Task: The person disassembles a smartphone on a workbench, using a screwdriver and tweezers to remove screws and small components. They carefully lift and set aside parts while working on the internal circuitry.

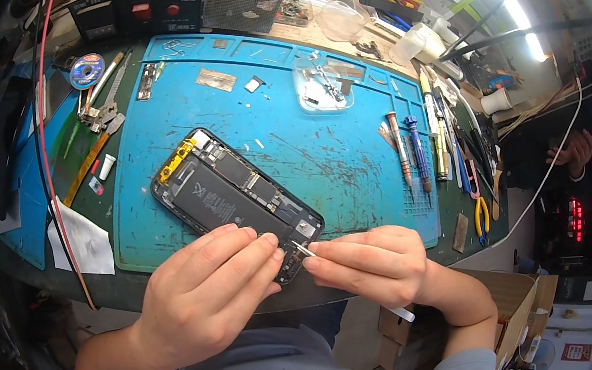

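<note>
An opened black phone (227, 193) lies tilted on the blue work mat, showing its battery, circuit board and yellow tape along the top edge. My left hand (213, 291) grips its lower end, fingertips pressed together by the battery's bottom edge. My right hand (369, 265) pinches a slim white-handled tool (402, 313), whose thin metal tip rests among the small parts in the phone's bottom end, just beside my left fingertips. Whether the tip touches a part is too small to tell.
The blue mat (327, 196) carries a small parts tray (324, 82) and screwdrivers (401, 153). Pliers (483, 217) lie right, a solder spool (86, 72) left; cables cross both sides. A dark equipment box (130, 9) stands behind. Another person's hand (578, 149) shows at far right.
</note>
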Demonstrator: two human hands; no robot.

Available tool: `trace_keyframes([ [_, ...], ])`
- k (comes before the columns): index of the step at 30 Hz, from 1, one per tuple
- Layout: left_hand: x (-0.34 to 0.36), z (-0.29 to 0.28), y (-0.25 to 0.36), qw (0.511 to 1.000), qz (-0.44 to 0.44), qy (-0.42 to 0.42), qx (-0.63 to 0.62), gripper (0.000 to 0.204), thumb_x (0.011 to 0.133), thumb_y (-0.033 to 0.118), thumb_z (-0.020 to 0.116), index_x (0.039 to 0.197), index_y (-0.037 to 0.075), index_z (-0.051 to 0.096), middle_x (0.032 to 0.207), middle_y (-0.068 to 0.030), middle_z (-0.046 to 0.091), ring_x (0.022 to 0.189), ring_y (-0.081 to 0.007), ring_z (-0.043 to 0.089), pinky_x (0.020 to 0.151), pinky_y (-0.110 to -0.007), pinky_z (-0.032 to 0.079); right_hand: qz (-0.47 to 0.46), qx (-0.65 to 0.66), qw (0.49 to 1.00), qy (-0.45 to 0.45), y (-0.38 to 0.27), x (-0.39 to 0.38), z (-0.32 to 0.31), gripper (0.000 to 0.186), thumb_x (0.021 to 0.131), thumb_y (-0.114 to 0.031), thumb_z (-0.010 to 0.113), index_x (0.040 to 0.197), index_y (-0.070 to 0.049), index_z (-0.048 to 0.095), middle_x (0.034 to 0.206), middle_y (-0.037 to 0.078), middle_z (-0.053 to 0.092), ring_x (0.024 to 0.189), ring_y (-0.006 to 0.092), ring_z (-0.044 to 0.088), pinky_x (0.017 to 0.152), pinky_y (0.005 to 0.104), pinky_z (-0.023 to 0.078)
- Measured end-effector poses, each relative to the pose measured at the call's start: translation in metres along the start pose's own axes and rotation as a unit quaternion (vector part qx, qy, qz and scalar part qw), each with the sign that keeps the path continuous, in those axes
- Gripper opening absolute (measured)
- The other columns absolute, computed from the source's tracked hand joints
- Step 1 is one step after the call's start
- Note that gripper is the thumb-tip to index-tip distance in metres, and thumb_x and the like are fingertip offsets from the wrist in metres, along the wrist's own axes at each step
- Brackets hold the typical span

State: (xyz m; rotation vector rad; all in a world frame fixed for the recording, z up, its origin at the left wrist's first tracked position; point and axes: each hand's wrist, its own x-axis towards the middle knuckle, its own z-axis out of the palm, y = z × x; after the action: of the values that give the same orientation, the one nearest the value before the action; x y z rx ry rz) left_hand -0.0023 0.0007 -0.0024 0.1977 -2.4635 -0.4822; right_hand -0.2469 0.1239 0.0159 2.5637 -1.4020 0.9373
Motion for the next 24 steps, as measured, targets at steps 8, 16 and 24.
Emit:
trace_keyframes([
  [8,-0.0017,0.0001,0.0000,1.000,-0.003,0.002,-0.009,0.037,0.081,0.017,0.088,0.112,-0.002,0.082,0.121,-0.0125,0.078,0.113,-0.0304,0.073,0.099,-0.045,0.063,0.019,0.011,1.000,0.010,-0.0021,-0.0016,0.0008,0.023,0.083,-0.009,0.089,0.103,0.001,0.083,0.097,0.010,0.079,0.078,0.0190,0.079,0.059,0.0282,0.060],
  [16,-0.0001,-0.0002,0.0005,1.000,0.002,0.003,-0.014,0.036,0.080,0.013,0.086,0.111,-0.004,0.080,0.121,-0.0123,0.076,0.114,-0.0299,0.072,0.100,-0.045,0.064,0.025,0.021,0.999,0.007,0.0001,-0.0038,0.0003,0.025,0.085,-0.011,0.090,0.106,0.000,0.083,0.098,0.010,0.079,0.078,0.0202,0.079,0.060,0.0292,0.061],
  [24,-0.0012,0.0003,0.0011,1.000,-0.005,0.003,-0.006,0.039,0.080,0.015,0.088,0.115,-0.002,0.081,0.123,-0.0121,0.077,0.115,-0.0308,0.073,0.100,-0.044,0.063,0.039,0.040,0.998,0.011,0.0006,-0.0035,0.0017,0.026,0.085,-0.009,0.090,0.108,0.000,0.082,0.101,0.011,0.080,0.082,0.0216,0.080,0.065,0.0303,0.065],
])
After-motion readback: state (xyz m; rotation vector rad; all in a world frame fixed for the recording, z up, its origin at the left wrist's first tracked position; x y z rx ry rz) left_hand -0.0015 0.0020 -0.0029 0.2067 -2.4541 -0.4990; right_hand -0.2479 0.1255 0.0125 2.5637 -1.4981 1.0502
